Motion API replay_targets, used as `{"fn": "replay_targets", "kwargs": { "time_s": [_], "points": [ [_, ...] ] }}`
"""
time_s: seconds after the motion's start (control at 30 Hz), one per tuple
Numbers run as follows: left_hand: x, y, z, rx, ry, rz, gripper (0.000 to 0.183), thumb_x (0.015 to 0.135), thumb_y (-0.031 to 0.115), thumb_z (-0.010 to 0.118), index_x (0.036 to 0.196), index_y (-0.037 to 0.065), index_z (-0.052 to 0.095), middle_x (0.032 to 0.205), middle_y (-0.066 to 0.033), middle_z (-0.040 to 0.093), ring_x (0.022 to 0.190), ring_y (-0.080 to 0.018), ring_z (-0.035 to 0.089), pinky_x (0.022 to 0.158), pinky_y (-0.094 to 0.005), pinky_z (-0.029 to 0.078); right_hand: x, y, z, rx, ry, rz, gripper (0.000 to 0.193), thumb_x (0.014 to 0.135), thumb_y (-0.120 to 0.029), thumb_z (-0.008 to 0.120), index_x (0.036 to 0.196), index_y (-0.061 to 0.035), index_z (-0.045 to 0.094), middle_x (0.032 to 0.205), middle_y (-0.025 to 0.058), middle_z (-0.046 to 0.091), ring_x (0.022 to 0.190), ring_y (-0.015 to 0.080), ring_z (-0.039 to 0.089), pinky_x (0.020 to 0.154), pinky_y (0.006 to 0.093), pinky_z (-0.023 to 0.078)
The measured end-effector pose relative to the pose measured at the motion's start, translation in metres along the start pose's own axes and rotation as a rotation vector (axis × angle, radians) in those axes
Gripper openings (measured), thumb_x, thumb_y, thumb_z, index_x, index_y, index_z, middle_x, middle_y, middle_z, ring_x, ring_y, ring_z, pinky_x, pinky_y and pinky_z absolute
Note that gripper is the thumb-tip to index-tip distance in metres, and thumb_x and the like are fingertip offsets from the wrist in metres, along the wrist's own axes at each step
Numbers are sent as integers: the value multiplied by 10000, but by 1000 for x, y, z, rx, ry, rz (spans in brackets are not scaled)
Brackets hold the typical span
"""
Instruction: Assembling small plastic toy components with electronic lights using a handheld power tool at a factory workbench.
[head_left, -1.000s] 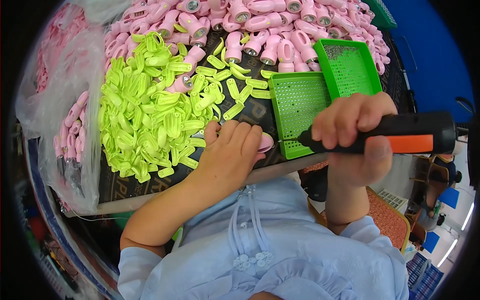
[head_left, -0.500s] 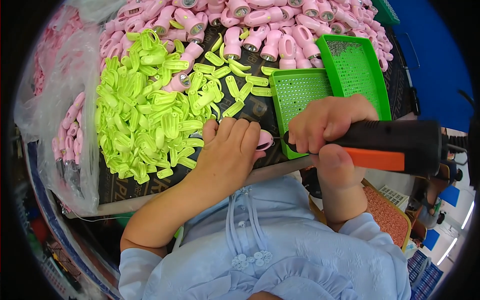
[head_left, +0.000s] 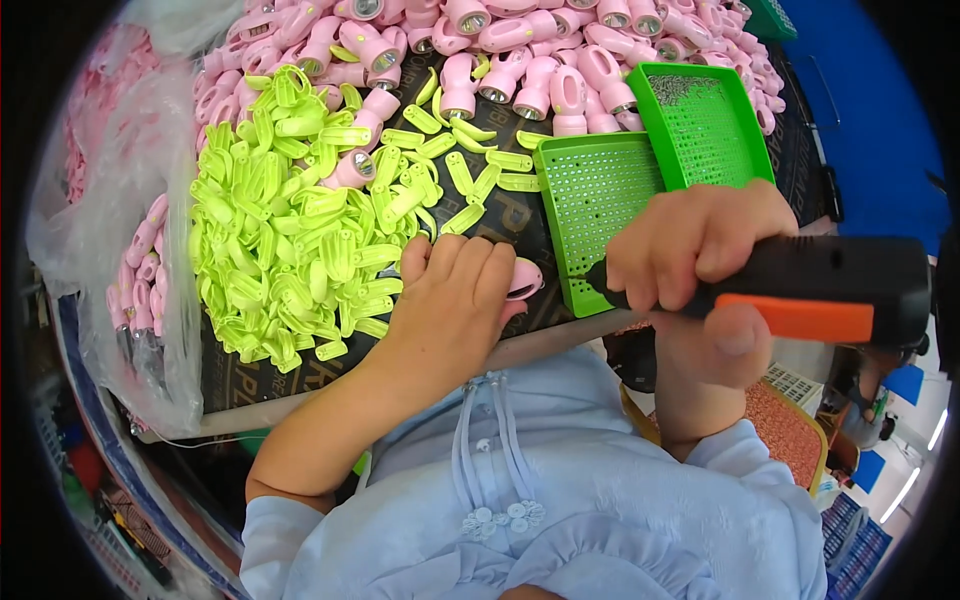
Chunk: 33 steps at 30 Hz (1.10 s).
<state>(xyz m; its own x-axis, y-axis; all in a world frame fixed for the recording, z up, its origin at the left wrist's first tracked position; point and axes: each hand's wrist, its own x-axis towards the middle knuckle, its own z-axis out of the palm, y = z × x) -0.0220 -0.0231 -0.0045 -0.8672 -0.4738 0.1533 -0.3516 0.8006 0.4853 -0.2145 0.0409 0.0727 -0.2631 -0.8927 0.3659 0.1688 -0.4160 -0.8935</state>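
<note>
Dark worktable (head_left: pixel 500 215) crowded: lime-green plastic clips (head_left: pixel 290 240) heaped left, pink flashlight bodies (head_left: pixel 520 60) along far edge, clear plastic bag (head_left: pixel 130 200) of more pink parts far left. Two green perforated trays (head_left: pixel 600 190) right of centre. Left hand (head_left: pixel 450 300) presses flat over a pink piece (head_left: pixel 525 280). Right hand (head_left: pixel 700 250) grips black-orange electric screwdriver (head_left: pixel 820 290), tip near that piece.

Left hand (head_left: pixel 455 300) flat on the table (head_left: pixel 520 215), over a torch body (head_left: pixel 522 278). To its left, a heap of clips (head_left: pixel 290 240); behind, a row of torch bodies (head_left: pixel 520 60). Right of the hand, two mesh trays (head_left: pixel 600 200) side by side. Right hand (head_left: pixel 700 260) at the nearer tray's front edge, around a power screwdriver (head_left: pixel 820 290).
</note>
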Motion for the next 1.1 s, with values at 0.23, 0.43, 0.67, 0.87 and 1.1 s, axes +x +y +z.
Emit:
{"fn": "replay_targets", "kwargs": {
  "time_s": [0.23,0.43,0.67,0.87,1.1],
  "points": [
    [-3,-2,0,-12,36,46,487,790,166,728,1209,22,525,1059,-97,537,1012,-281,502,905,-450,336,-16,-2,-5,14,60,8,361,852,-343,758,949,-107,503,727,46,543,606,182,545,578,372,498],
    [-1,1,2,-13,71,44,538,746,124,767,1214,48,512,1090,-98,560,1002,-295,520,896,-450,335,-10,-1,-8,-89,104,-24,243,912,-241,669,956,-82,490,728,61,518,617,182,521,611,360,490],
    [-1,2,1,1,71,28,522,750,143,769,1201,49,525,1081,-92,570,998,-287,524,891,-445,335,-12,20,-12,-280,45,-65,222,883,-109,692,926,-74,476,725,84,540,594,178,536,598,353,501],
    [-1,0,2,13,78,34,503,766,175,751,1199,48,529,1063,-84,559,994,-272,522,884,-444,339,-13,21,-13,-323,51,-55,219,873,-92,684,910,-74,469,718,78,529,582,175,533,583,351,500],
    [-1,-1,5,21,79,33,453,802,214,714,1185,45,541,1035,-80,542,980,-257,511,879,-442,335,-12,28,-13,-261,76,-91,241,829,-30,704,915,-54,480,721,78,560,584,153,550,566,302,483]
  ]
}}
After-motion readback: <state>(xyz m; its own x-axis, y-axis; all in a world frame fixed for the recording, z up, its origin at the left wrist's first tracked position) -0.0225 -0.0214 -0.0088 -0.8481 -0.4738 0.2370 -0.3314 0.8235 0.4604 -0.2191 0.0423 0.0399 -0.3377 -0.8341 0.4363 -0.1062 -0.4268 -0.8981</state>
